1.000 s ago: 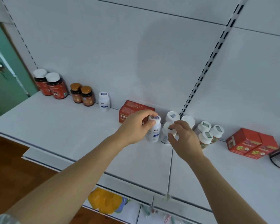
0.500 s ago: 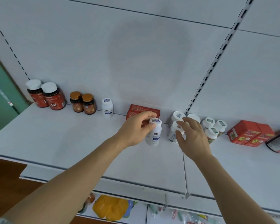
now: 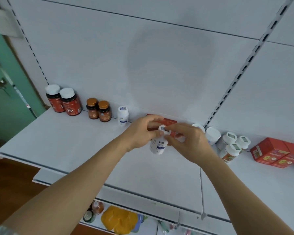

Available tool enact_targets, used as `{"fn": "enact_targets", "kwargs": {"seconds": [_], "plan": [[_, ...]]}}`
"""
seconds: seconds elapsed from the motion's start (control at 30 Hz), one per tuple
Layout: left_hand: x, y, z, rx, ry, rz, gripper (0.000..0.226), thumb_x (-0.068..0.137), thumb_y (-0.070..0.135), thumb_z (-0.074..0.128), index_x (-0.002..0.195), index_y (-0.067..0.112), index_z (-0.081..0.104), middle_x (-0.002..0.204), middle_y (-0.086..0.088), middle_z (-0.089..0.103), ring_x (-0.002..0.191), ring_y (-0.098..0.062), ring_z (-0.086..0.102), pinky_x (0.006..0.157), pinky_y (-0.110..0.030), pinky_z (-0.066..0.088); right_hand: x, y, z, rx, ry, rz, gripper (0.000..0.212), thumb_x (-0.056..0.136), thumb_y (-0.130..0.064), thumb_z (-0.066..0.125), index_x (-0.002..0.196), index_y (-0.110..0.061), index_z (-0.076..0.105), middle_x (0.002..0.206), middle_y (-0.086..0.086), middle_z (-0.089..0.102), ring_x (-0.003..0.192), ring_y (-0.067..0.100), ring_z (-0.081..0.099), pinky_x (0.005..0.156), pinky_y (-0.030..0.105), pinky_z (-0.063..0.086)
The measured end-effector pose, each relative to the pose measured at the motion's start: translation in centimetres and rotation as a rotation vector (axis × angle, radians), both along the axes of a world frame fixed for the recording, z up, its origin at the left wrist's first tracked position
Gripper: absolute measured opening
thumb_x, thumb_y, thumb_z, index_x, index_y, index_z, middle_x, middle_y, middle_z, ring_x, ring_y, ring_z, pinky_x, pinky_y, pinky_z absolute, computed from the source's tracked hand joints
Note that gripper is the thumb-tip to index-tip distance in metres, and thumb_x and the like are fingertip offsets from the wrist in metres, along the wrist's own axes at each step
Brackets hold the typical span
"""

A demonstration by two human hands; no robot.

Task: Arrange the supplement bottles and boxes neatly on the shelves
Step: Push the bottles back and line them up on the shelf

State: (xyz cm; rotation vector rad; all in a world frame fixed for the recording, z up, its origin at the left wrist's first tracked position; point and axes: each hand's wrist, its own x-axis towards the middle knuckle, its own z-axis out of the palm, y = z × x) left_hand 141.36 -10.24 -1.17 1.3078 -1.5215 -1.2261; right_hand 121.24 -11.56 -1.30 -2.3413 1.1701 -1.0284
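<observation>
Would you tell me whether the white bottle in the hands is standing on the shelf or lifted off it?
Lifted: the white bottle hangs tilted above the shelf, gripped by both hands.

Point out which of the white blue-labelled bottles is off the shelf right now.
The white bottle held between the left hand and right hand, tilted above the shelf. Its twin stands upright against the back panel, untouched.

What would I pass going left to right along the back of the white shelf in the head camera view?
Two large red bottles with white caps → two small amber bottles with gold caps → small white bottle standing alone → white bottle with blue label held by both hands → three white-capped bottles with colourful labels → two red cardboard boxes.
</observation>
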Motion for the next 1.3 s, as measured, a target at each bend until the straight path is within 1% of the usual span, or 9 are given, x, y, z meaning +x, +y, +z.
{"fn": "enact_targets", "kwargs": {"seconds": [0.1, 0.2, 0.27, 0.37, 0.47, 0.57, 0.7, 0.93, 1.3], "plan": [[0.8, 0.1, -0.2, 0.007, -0.025, 0.052, 0.042, 0.092, 0.018, 0.067, 0.133, 0.02, 0.056, 0.123, 0.009, 0.068, 0.114, 0.0, 0.061, 0.103, -0.032, 0.048, 1.3, -0.5, -0.4, 0.06, -0.019, -0.009, 0.022, 0.079, -0.032, 0.079, 0.101, -0.029, 0.075, 0.081, -0.011, 0.07, 0.074, 0.0, 0.062, 0.068, 0.008, 0.047], [2.3, 0.7, -0.9, 0.003, -0.054, 0.08, 0.04, 0.094, 0.018, 0.065, 0.132, 0.023, 0.056, 0.128, 0.01, 0.064, 0.118, 0.003, 0.057, 0.105, -0.03, 0.046, 3.4, -0.6, -0.8, 0.056, 0.008, 0.012, 0.024, 0.08, -0.037, 0.078, 0.102, -0.026, 0.075, 0.08, -0.015, 0.07, 0.071, -0.002, 0.063, 0.069, 0.014, 0.052], [3.6, 1.0, -1.2, -0.006, -0.092, 0.075, 0.04, 0.095, 0.021, 0.063, 0.134, 0.023, 0.055, 0.131, 0.012, 0.062, 0.121, 0.001, 0.055, 0.106, -0.03, 0.045, 5.0, -0.6, -1.0, -0.001, 0.019, 0.032, 0.022, 0.08, -0.03, 0.079, 0.1, -0.022, 0.075, 0.083, -0.012, 0.07, 0.071, -0.001, 0.062, 0.069, 0.02, 0.054], [5.8, 0.9, -1.6, -0.132, -0.349, 0.132, 0.037, 0.096, 0.036, 0.058, 0.132, 0.025, 0.055, 0.132, 0.012, 0.06, 0.122, -0.004, 0.053, 0.103, -0.026, 0.043, 7.6, -1.1, -1.3, -0.089, 0.07, 0.022, 0.019, 0.077, -0.018, 0.079, 0.096, -0.014, 0.075, 0.09, -0.001, 0.072, 0.08, 0.016, 0.067, 0.07, 0.035, 0.055], [8.7, 0.7, -2.0, -0.34, -0.641, 0.242, 0.036, 0.097, 0.039, 0.054, 0.127, 0.019, 0.058, 0.128, 0.003, 0.062, 0.118, -0.016, 0.054, 0.093, -0.028, 0.044, 9.9, -2.2, -1.6, -0.126, 0.105, -0.062, 0.02, 0.076, -0.017, 0.079, 0.094, -0.014, 0.074, 0.092, -0.001, 0.071, 0.089, 0.023, 0.063, 0.074, 0.033, 0.053], [12.0, 0.4, -2.4, -0.484, -0.776, 0.25, 0.03, 0.095, 0.033, 0.056, 0.115, 0.012, 0.061, 0.115, -0.003, 0.064, 0.107, -0.023, 0.055, 0.086, -0.037, 0.049, 12.4, -3.3, -2.0, -0.199, 0.153, -0.123, 0.019, 0.072, -0.013, 0.079, 0.09, -0.012, 0.073, 0.088, 0.0, 0.071, 0.086, 0.026, 0.061, 0.073, 0.028, 0.048], [15.5, -0.7, -3.3, -0.593, -0.9, 0.212, 0.031, 0.095, 0.032, 0.055, 0.115, 0.009, 0.061, 0.115, -0.005, 0.06, 0.112, -0.024, 0.051, 0.094, -0.036, 0.042, 14.6, -4.7, -3.3, -0.266, 0.251, -0.233, 0.018, 0.072, -0.015, 0.08, 0.088, -0.012, 0.071, 0.084, 0.0, 0.071, 0.088, 0.03, 0.062, 0.071, 0.036, 0.049], [18.0, -1.9, -4.6, -0.63, -0.934, 0.157, 0.036, 0.093, 0.036, 0.055, 0.115, 0.009, 0.061, 0.118, -0.005, 0.058, 0.117, -0.026, 0.049, 0.097, -0.036, 0.04, 16.4, -6.2, -5.6, -0.265, 0.484, -0.37, 0.019, 0.077, -0.019, 0.078, 0.092, -0.013, 0.067, 0.088, 0.001, 0.07, 0.101, 0.032, 0.058, 0.08, 0.042, 0.044], [18.9, -3.5, -5.0, -0.612, -0.82, 0.072, 0.028, 0.092, 0.029, 0.061, 0.108, 0.007, 0.065, 0.109, -0.006, 0.062, 0.106, -0.026, 0.054, 0.089, -0.039, 0.045, 16.7, -6.6, -6.9, -0.304, 0.448, -0.428, 0.017, 0.082, -0.016, 0.074, 0.097, -0.012, 0.068, 0.1, 0.002, 0.07, 0.104, 0.035, 0.059, 0.083, 0.045, 0.046]]}}
